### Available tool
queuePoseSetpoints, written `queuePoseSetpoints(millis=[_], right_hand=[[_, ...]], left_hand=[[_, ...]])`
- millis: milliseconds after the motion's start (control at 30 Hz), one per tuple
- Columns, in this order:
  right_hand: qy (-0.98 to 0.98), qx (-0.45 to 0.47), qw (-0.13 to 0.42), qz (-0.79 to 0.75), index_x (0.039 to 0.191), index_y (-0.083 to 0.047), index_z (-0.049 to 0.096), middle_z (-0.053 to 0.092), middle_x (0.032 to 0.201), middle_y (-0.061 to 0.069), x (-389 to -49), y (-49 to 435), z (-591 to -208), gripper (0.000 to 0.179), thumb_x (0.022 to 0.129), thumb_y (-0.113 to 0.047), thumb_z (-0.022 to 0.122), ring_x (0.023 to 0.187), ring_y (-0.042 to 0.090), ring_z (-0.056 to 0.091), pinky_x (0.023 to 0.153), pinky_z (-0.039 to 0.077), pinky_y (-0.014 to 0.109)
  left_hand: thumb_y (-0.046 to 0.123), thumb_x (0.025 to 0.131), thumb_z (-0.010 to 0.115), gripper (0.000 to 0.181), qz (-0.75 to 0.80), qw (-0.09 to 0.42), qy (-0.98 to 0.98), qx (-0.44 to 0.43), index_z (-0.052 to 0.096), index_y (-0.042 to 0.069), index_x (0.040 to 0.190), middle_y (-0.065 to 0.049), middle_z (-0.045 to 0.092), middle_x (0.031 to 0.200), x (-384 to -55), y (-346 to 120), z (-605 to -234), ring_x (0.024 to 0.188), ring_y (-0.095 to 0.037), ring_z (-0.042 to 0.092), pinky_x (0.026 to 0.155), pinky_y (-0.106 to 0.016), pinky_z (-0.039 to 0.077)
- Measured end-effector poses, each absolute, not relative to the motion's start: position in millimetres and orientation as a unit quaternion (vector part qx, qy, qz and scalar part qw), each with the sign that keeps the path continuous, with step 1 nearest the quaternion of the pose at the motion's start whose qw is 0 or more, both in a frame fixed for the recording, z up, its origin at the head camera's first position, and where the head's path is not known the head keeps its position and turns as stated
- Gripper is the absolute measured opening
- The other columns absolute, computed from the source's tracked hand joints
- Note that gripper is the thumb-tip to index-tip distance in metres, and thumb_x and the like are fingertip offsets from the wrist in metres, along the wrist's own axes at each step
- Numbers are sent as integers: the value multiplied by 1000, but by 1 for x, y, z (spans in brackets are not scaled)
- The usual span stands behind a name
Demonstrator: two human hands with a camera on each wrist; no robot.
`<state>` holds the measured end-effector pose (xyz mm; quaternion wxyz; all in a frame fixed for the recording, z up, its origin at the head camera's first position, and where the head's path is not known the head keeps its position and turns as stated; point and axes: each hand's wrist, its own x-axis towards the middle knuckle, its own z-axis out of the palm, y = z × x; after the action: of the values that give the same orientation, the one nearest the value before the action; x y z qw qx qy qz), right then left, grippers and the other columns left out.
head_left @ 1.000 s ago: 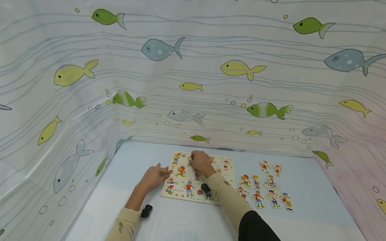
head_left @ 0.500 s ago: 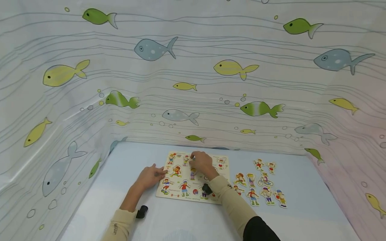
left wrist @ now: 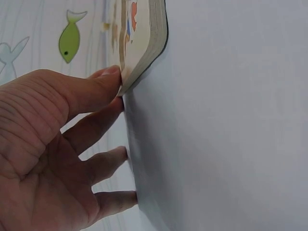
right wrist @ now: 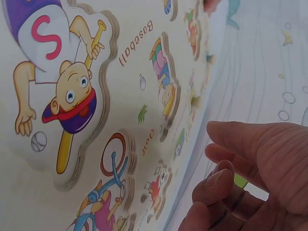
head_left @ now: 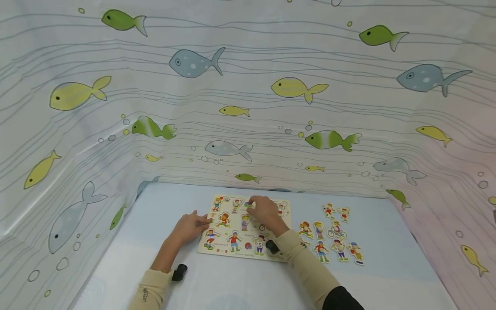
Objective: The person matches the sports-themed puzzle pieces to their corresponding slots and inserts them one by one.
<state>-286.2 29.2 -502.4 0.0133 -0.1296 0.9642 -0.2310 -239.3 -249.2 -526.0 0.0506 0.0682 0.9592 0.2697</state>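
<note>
A pale wooden puzzle board (head_left: 202, 249) with figure-shaped recesses showing sports pictures lies on the table. At its left edge, my left hand (head_left: 187, 227) rests with extended fingers; in the left wrist view the thumb (left wrist: 103, 86) touches the board's edge while the other fingertips meet the table. Over the far middle part of the board reaches my right hand (head_left: 267, 214), its fingers loosely bent. The right wrist view shows this hand (right wrist: 260, 173) with nothing visible between thumb and fingers. A baseball player picture (right wrist: 72, 82) and a bicycle picture (right wrist: 113, 168) sit in nearby recesses.
Several loose figure pieces, including a cyclist (head_left: 336, 229) and a figure in a blue cap (head_left: 355, 253), lie on the light table (head_left: 217, 280) to the board's right. A sheet printed with fish (head_left: 190, 63) rises behind and on both sides.
My right hand has shifted slightly right across the board, uncovering a figure in the far row. The left hand keeps its place at the board's edge. The head view has turned slightly right.
</note>
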Motion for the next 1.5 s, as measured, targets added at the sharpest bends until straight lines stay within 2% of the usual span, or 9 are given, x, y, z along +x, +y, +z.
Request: queuePoseSetpoints(millis=[167, 267, 533, 800, 1033, 1167, 1300, 1500], right_hand=[[959, -138, 21, -245, 111, -16, 71, 56, 61, -6, -283, 36, -502, 22, 92, -28, 70, 45, 11, 42, 38, 26, 24], [959, -141, 20, -244, 110, -17, 71, 57, 65, -9, -279, 40, -501, 22, 92, -29, 70, 47, 10, 45, 38, 27, 23], [962, -129, 19, -241, 111, -15, 72, 63, 73, -4, -276, 54, -495, 24, 91, -28, 71, 46, 11, 42, 38, 25, 25], [964, -115, 22, -238, 109, -17, 73, 56, 58, -7, -277, 71, -494, 21, 92, -29, 71, 43, 9, 35, 39, 24, 24], [965, -103, 21, -239, 104, -18, 73, 62, 72, -5, -276, 83, -494, 17, 91, -29, 71, 52, 12, 45, 43, 34, 26], [967, -94, 23, -236, 105, -18, 73, 62, 74, -5, -275, 91, -496, 19, 90, -29, 72, 55, 13, 50, 44, 39, 28], [969, -86, 27, -229, 106, -19, 73, 60, 71, -6, -275, 100, -497, 18, 91, -30, 72, 54, 13, 51, 43, 39, 28], [969, -75, 30, -231, 105, -18, 73, 67, 86, -2, -275, 111, -496, 19, 91, -29, 71, 60, 14, 52, 48, 42, 30]], left_hand=[[23, 92, 71, 27, 271, 51, 958, 77, 73, 14, 117, -11, 59, 133, -238, -249, -527, 137, -49, 33, 110, -65, 25], [23, 92, 70, 26, 269, 54, 959, 72, 73, 15, 117, -10, 59, 134, -237, -249, -527, 138, -49, 32, 111, -64, 24], [20, 91, 71, 26, 267, 48, 960, 72, 74, 14, 116, -13, 60, 132, -237, -250, -524, 136, -50, 34, 109, -65, 26], [19, 91, 72, 25, 269, 54, 959, 67, 75, 13, 114, -14, 60, 132, -236, -249, -523, 136, -50, 33, 109, -65, 26], [19, 91, 72, 25, 267, 54, 960, 66, 75, 14, 115, -13, 61, 132, -237, -250, -525, 136, -50, 33, 109, -65, 26], [20, 91, 72, 25, 266, 52, 960, 70, 75, 14, 115, -13, 61, 131, -238, -249, -526, 136, -50, 33, 109, -65, 27], [19, 91, 71, 26, 264, 51, 960, 73, 74, 14, 116, -13, 61, 132, -238, -248, -526, 136, -50, 33, 109, -65, 26], [21, 92, 70, 26, 255, 54, 963, 70, 73, 15, 117, -10, 59, 134, -238, -246, -523, 137, -49, 32, 110, -64, 24]])
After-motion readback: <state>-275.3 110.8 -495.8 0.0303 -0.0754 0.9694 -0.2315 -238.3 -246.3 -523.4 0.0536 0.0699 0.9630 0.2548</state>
